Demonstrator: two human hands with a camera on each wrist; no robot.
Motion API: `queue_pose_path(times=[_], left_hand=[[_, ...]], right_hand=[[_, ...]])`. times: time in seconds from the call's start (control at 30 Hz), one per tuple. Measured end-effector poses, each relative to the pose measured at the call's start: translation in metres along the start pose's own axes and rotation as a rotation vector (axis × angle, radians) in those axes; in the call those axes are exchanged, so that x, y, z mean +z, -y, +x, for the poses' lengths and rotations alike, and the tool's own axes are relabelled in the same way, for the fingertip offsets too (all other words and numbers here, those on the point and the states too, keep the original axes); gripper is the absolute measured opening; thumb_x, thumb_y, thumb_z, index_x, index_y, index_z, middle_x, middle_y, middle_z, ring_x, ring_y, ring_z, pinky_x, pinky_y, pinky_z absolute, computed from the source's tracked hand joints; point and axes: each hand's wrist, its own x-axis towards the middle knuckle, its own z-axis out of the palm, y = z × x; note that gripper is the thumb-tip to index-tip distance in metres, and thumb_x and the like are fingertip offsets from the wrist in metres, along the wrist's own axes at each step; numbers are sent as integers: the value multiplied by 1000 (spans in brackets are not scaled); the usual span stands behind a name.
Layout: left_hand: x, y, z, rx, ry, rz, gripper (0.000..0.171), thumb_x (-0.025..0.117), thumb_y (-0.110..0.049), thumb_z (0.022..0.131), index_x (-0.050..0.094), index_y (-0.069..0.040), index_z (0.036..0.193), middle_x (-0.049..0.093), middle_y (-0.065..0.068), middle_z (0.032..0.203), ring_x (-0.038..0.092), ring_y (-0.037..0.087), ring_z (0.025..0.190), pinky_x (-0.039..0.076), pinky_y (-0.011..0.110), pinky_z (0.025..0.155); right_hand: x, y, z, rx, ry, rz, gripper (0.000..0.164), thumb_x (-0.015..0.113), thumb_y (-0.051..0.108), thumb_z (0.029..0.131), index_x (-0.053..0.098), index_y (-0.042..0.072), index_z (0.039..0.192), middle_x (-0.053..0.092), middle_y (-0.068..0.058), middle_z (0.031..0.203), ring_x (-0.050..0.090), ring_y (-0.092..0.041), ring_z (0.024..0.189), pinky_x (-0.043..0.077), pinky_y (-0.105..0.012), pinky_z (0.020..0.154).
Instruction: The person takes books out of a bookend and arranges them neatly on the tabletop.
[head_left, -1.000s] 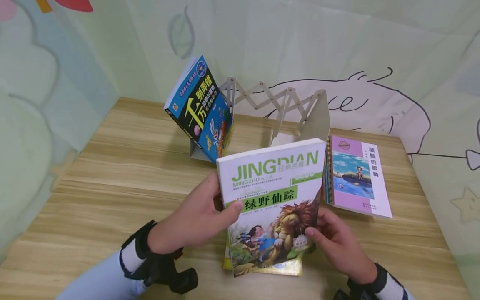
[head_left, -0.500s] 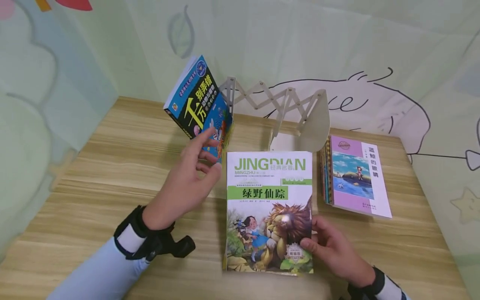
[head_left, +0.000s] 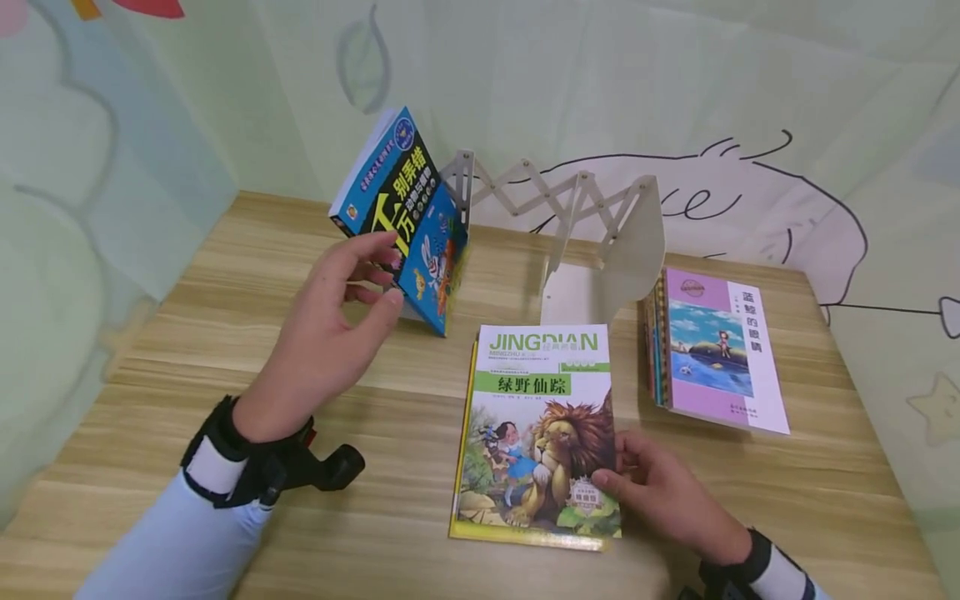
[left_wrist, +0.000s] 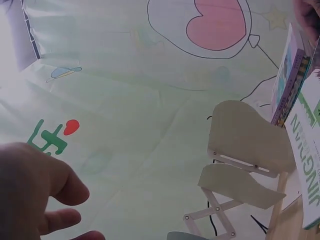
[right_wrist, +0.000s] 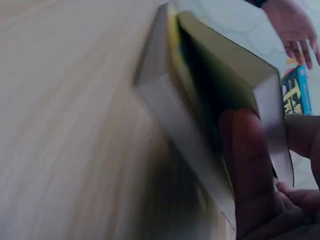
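My right hand (head_left: 671,496) pinches the right edge of a paperback book (head_left: 542,450) with a lion and a girl on its white and green cover. In the right wrist view, its fingers (right_wrist: 247,145) reach under that upper book (right_wrist: 272,120), which is lifted at this edge above a second book (right_wrist: 162,95). The second book's yellow edge (head_left: 517,536) shows from the head. My left hand (head_left: 311,342) holds nothing, fingers loosely bent, in front of a blue and black book (head_left: 427,217) that leans on the left end of a metal bookend.
The expanding bookend (head_left: 633,242) stands along the back wall with its lattice stretched out. A stack of books with a pink and white cover (head_left: 708,396) lies at the right of the wooden table (head_left: 247,300). Printed cloth walls (head_left: 517,75) enclose the back and sides.
The lion book was held up in both hands and has come down over the yellow-edged book. My left hand has let go and moved left toward the blue book; my right hand keeps its hold.
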Motion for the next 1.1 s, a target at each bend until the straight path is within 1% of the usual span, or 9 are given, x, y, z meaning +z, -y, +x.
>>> queue_pose_path(times=[0.17, 0.23, 0.43, 0.53, 0.6, 0.7, 0.77, 0.93, 1.1], left_hand=[[-12, 2, 13, -14, -55, 64, 48, 57, -15, 99, 47, -9, 145, 52, 11, 135, 49, 25, 116, 42, 40, 91], [-17, 4, 19, -18, -93, 94, 48, 57, -15, 98, 48, -9, 145, 52, 12, 134, 48, 25, 113, 40, 39, 90], [-18, 14, 28, 1, -278, 254, 46, 58, -17, 95, 52, -4, 139, 41, 11, 96, 37, 21, 91, 28, 31, 73], [-18, 20, 33, -44, -334, 292, 52, 60, -25, 95, 48, -4, 141, 34, 9, 94, 34, 21, 89, 24, 32, 71], [-18, 25, 36, -118, -317, 299, 62, 61, -35, 96, 40, -6, 147, 33, 8, 94, 35, 22, 85, 25, 33, 67], [-18, 33, 40, -242, -222, 300, 77, 57, -51, 95, 30, -10, 154, 38, 7, 96, 39, 25, 79, 29, 36, 60], [-17, 39, 41, -289, -151, 311, 79, 54, -59, 94, 32, -9, 151, 43, 9, 94, 42, 27, 73, 30, 37, 55], [-10, 52, 41, -270, -54, 362, 70, 54, -63, 93, 49, -4, 130, 60, 13, 91, 55, 28, 72, 40, 35, 51], [-1, 56, 42, -231, -61, 402, 64, 56, -56, 96, 51, 0, 126, 71, 17, 101, 69, 30, 82, 50, 37, 55]], right_hand=[[2, 0, 1, 55, 50, -129, 30, 69, 33, 95, 59, 6, 102, 60, -3, 83, 60, -8, 62, 54, -29, 52], [4, -2, 2, 23, 40, -196, 29, 69, 36, 94, 61, 8, 100, 60, 1, 80, 56, -5, 62, 50, -26, 52], [9, -4, 2, 32, 2, -347, 35, 70, 48, 91, 65, 15, 100, 59, 9, 74, 53, -3, 62, 46, -23, 53], [9, -4, 4, 56, 2, -404, 39, 68, 55, 89, 65, 17, 99, 59, 10, 74, 53, -4, 62, 46, -24, 54], [9, -3, 4, 71, 1, -429, 41, 67, 57, 89, 65, 18, 99, 59, 11, 75, 52, -4, 63, 46, -23, 54], [9, -2, 3, 73, -15, -454, 41, 68, 58, 88, 65, 18, 98, 59, 11, 75, 53, -4, 63, 46, -23, 55], [9, -1, 2, 65, -36, -469, 40, 69, 58, 87, 65, 19, 96, 59, 12, 74, 52, -3, 62, 46, -22, 55], [8, -2, 1, 45, -110, -505, 39, 72, 58, 84, 61, 22, 93, 56, 13, 72, 50, -3, 63, 45, -21, 55], [6, -2, 1, 58, -139, -497, 38, 72, 57, 85, 59, 23, 93, 55, 11, 74, 49, -4, 66, 42, -22, 56]])
